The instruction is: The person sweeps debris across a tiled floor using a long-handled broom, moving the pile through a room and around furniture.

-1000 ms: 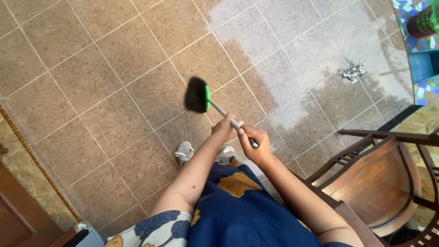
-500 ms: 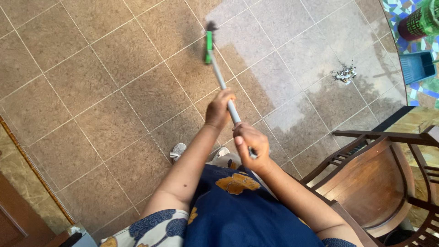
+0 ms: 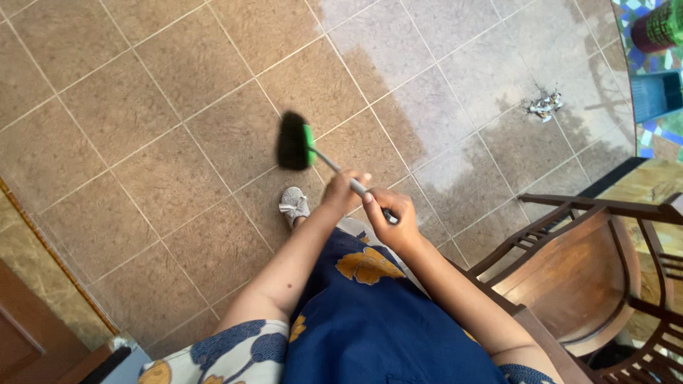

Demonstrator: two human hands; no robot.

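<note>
- The grey handle (image 3: 348, 181) is being gripped by both hands: the left hand (image 3: 340, 192) is closed around it further down, the right hand (image 3: 391, 217) is wrapped near its top end
- The broom (image 3: 293, 141) is being held low, its black bristles meeting the tiled floor (image 3: 142, 142) just ahead of a grey shoe (image 3: 293, 204)
- It is likely being felt as light, with a stiff shaft and soft bristles; spaced hands on the shaft are suiting it
- A wooden chair (image 3: 590, 277) is standing to the right, litter (image 3: 544, 105) lying well apart

Both arms are reaching forward and down. The left hand (image 3: 341, 190) and right hand (image 3: 391, 217) are gripping closed, fingers curling, close together.
</note>
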